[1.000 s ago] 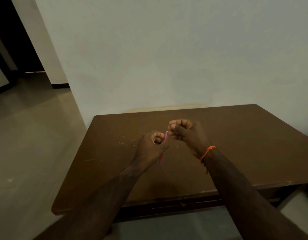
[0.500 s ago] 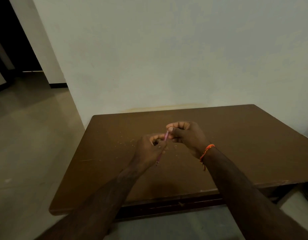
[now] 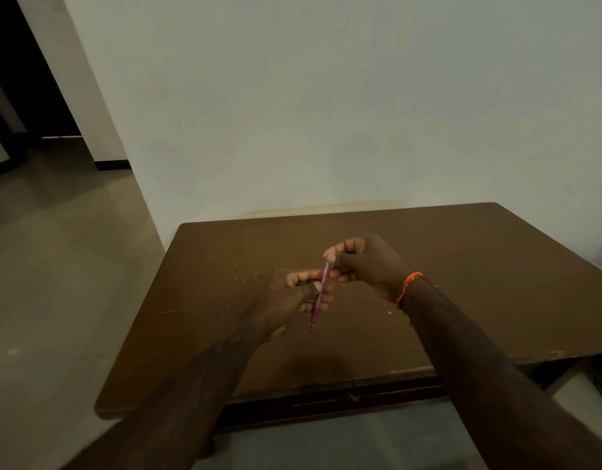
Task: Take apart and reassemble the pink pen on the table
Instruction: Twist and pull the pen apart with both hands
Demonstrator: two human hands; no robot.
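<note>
The thin pink pen [image 3: 317, 306] is held above the brown table [image 3: 462, 286], nearly upright, its dark tip pointing down toward me. My left hand [image 3: 292, 300] wraps around the pen's middle, thumb and fingers pinching the barrel. My right hand [image 3: 364, 262], with an orange thread bracelet at the wrist, pinches the pen's top end between thumb and forefinger. The upper part of the pen is partly hidden by my fingers. I cannot tell whether any piece has come loose.
The table stands against a pale wall [image 3: 326, 113]. Small light crumbs [image 3: 238, 276] dot the tabletop left of my hands. Bare floor [image 3: 62, 266] and a dark doorway [image 3: 28, 79] lie to the left.
My hands have shifted slightly and the pen has tilted a little, its tip now lower. Both hands keep their grip on the pen.
</note>
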